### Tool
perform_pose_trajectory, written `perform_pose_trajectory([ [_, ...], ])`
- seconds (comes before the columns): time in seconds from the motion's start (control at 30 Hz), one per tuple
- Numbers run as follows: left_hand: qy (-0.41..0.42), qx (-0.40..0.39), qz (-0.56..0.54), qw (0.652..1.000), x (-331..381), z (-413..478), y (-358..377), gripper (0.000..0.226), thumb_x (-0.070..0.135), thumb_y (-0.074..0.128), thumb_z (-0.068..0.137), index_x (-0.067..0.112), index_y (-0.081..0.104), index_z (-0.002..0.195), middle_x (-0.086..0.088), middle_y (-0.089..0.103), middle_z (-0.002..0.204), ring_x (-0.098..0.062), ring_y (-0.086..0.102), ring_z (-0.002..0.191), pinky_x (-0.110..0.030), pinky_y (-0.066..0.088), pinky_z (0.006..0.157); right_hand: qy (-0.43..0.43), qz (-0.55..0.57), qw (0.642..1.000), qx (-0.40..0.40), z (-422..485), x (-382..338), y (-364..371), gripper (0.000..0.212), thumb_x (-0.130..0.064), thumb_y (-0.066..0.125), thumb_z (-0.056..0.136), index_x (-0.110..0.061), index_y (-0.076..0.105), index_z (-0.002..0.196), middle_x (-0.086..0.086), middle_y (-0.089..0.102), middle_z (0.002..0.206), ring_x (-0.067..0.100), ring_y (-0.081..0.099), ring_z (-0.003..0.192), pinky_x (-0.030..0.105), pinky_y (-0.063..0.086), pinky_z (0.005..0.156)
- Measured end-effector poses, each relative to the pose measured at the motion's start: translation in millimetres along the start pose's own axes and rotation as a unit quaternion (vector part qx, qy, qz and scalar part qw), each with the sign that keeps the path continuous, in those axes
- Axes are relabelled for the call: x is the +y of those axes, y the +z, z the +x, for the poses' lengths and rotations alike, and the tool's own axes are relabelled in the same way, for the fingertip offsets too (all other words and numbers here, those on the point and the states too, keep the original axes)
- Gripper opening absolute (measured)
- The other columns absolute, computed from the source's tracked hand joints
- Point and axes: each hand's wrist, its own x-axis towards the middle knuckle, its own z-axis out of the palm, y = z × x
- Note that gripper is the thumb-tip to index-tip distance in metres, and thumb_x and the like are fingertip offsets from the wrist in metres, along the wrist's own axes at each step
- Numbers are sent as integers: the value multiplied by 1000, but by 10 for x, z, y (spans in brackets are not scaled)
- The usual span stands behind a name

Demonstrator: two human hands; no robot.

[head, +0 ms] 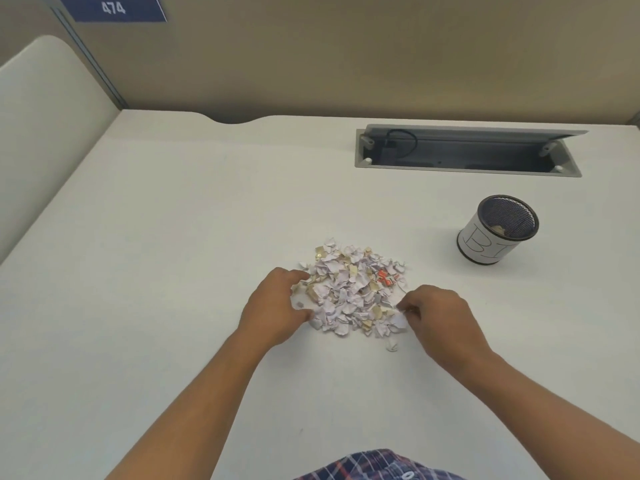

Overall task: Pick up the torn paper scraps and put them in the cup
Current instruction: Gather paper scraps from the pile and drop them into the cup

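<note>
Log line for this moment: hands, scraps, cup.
paper scraps: heaped on desk | left hand: cupped against heap's left edge | right hand: pinching scraps, right edge | mesh cup: upright, scrap inside

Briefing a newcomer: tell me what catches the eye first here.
A heap of torn paper scraps lies mid-table, the left hand curled against its left edge, the right hand pinching at its right. Farther right stands a black mesh cup with a scrap inside.

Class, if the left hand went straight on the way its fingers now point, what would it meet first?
The pile of torn paper scraps: the left hand touches its left edge, fingers aimed into it. The cup stands farther right.
</note>
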Motion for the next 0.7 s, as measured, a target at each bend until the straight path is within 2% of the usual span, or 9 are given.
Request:
perform_pose_trajectory([
  [0.1,11,-31,24,999,51,31,25,74,29,87,65,37,53,131,15,44,118,-8,57,97,-32,50,86,39,67,997,18,-35,9,-89,16,-7,64,84,-17,76,88,-4,73,88,13,61,75,23,46,71],
  [0.2,17,-56,50,997,95,61,80,79,29,88,64,38,52,134,15,39,129,-10,53,106,-30,48,85,57,101,993,32,-80,39,-118,17,-4,67,81,-18,77,83,-6,73,84,11,64,74,25,51,72],
  [0.33,14,-41,68,997,119,70,183,59,29,85,66,29,65,122,12,39,131,-12,54,104,-26,43,78,68,127,989,41,-167,46,-128,19,-3,69,80,-21,76,80,-9,72,82,11,67,76,32,56,75],
  [0.4,11,-26,55,998,94,83,246,47,25,83,71,23,69,116,12,42,128,-10,54,100,-25,41,76,74,134,987,43,-202,38,-133,18,-4,70,80,-21,76,80,-9,72,80,11,67,75,32,56,73],
  [0.53,20,8,55,998,38,108,340,24,14,72,81,16,72,105,10,46,113,-17,58,97,-28,47,76,72,138,987,37,-233,29,-144,17,-5,70,80,-21,76,80,-10,72,81,10,67,75,32,56,74],
  [0.7,40,34,78,996,-1,119,353,14,11,66,85,16,73,97,6,59,101,-18,60,93,-28,47,76,79,157,984,37,-246,7,-164,19,-3,69,81,-21,76,79,-13,71,81,9,67,75,31,56,73],
])
